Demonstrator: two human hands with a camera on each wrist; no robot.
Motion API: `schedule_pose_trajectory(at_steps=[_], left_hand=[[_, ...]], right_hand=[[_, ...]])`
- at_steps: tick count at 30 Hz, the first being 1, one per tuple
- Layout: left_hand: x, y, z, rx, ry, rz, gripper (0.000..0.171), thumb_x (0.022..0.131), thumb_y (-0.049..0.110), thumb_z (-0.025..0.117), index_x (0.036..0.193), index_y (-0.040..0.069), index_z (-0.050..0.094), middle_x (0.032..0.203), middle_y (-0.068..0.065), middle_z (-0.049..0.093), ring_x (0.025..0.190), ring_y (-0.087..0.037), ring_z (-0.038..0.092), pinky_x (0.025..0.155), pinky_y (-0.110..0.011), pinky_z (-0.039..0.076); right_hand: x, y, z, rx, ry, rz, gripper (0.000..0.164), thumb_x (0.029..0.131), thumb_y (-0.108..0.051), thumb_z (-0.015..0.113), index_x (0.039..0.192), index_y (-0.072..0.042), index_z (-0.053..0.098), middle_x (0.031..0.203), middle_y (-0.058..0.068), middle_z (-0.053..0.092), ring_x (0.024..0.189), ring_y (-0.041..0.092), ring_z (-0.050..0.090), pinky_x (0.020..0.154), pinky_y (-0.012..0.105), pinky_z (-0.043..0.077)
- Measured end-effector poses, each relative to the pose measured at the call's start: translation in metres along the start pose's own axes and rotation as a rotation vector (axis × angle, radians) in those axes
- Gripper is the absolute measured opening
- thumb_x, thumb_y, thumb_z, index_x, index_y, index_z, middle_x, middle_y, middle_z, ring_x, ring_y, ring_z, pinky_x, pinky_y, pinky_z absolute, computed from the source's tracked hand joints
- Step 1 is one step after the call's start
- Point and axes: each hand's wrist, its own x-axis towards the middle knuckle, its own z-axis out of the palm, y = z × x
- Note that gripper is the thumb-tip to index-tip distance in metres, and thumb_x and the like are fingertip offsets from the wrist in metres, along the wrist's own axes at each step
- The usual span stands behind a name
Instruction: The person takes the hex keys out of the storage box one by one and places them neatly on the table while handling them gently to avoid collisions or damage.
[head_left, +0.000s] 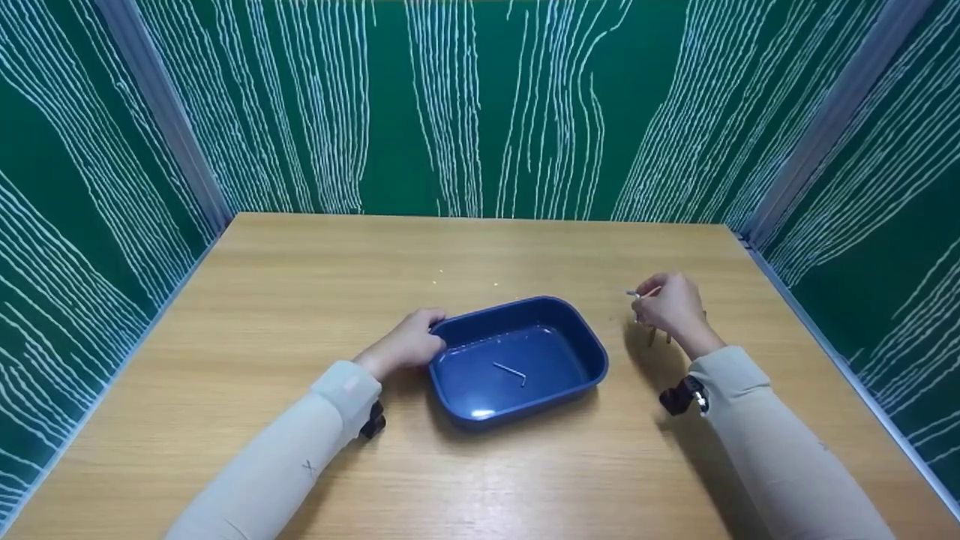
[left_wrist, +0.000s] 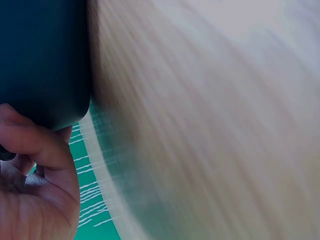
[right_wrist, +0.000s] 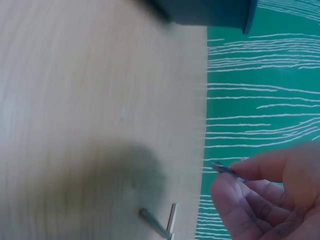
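Observation:
A blue rectangular basin [head_left: 562, 367] stands on the table with a silver L-shaped hex key [head_left: 510, 370] lying on its floor. My left hand [head_left: 409, 341] grips the basin's left end; in the left wrist view its bent fingers [left_wrist: 37, 142] meet the basin's outer wall [left_wrist: 42, 55]. Right of the basin, my right hand [head_left: 675, 304] pinches a small silver metal piece [right_wrist: 223, 168] between thumb and forefinger, above the table. Most of that piece is hidden by the fingers, so its kind is unclear. Thin metal rods [right_wrist: 155, 223] lie on the table near this hand, partly out of view.
The wooden table [head_left: 480, 480] is bounded by green walls [head_left: 390, 112] with white wavy lines at the back and both sides. Tiny pale specks [head_left: 495, 284] lie behind the basin. A dark camera [head_left: 679, 397] sits at the right wrist.

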Motion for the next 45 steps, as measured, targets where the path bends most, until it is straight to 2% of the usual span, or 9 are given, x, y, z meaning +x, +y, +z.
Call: schedule_pose_trajectory(at_steps=[4,8,12,18,29,39,45], left_hand=[[0.000,-0.001,0.000,0.005,-0.006,0.015,0.018,0.090,-0.003,0.054,0.104,0.003,0.065,0.098,-0.006,0.063,0.089,-0.020,0.060,0.080,-0.030,0.051],[-0.001,-0.002,0.001,-0.006,-0.007,0.034,0.020,0.087,-0.004,0.053,0.101,0.001,0.066,0.092,-0.003,0.060,0.081,-0.019,0.058,0.069,-0.028,0.047],[-0.001,-0.001,0.001,-0.006,-0.001,0.041,0.019,0.085,-0.004,0.053,0.099,0.001,0.065,0.091,-0.003,0.060,0.078,-0.018,0.057,0.065,-0.026,0.047],[-0.001,-0.001,0.000,0.006,0.003,0.056,0.011,0.085,-0.005,0.054,0.091,0.002,0.058,0.085,-0.002,0.056,0.077,-0.018,0.055,0.065,-0.027,0.045],[-0.001,-0.002,0.000,0.005,0.007,0.038,0.011,0.085,-0.005,0.054,0.093,0.002,0.059,0.090,-0.006,0.059,0.077,-0.019,0.057,0.064,-0.027,0.048],[-0.001,-0.001,-0.001,0.021,0.003,0.021,0.016,0.088,-0.001,0.054,0.099,0.006,0.064,0.096,-0.004,0.062,0.088,-0.021,0.058,0.077,-0.030,0.046],[0.000,0.001,-0.001,0.024,0.008,0.015,0.019,0.088,-0.002,0.055,0.103,0.004,0.066,0.099,-0.006,0.065,0.090,-0.021,0.059,0.078,-0.029,0.048]], right_hand=[[0.003,0.008,0.001,-0.010,0.017,0.012,0.030,0.094,-0.005,0.067,0.121,0.009,0.066,0.085,0.012,0.076,0.069,0.022,0.074,0.056,0.032,0.057],[0.005,0.014,0.003,-0.013,0.025,0.032,0.027,0.093,-0.004,0.068,0.117,0.009,0.067,0.080,0.010,0.075,0.062,0.019,0.072,0.050,0.032,0.055],[0.006,0.016,0.005,-0.021,0.013,0.051,0.025,0.093,-0.004,0.069,0.115,0.008,0.068,0.081,0.010,0.077,0.064,0.016,0.071,0.053,0.030,0.054],[0.007,0.020,0.007,-0.021,0.001,0.058,0.023,0.093,-0.003,0.070,0.114,0.008,0.070,0.083,0.010,0.078,0.068,0.014,0.071,0.058,0.028,0.054],[0.010,0.024,0.011,-0.046,-0.027,0.095,0.023,0.097,-0.005,0.070,0.117,0.007,0.069,0.092,0.013,0.077,0.072,0.015,0.070,0.061,0.027,0.055],[0.014,0.025,0.010,-0.099,-0.011,0.075,0.021,0.095,-0.008,0.072,0.111,0.007,0.072,0.097,0.013,0.076,0.070,0.010,0.068,0.061,0.026,0.053],[0.015,0.025,0.009,-0.109,-0.046,0.080,0.018,0.096,-0.009,0.070,0.104,0.006,0.075,0.084,0.006,0.078,0.069,0.012,0.069,0.060,0.028,0.054]])
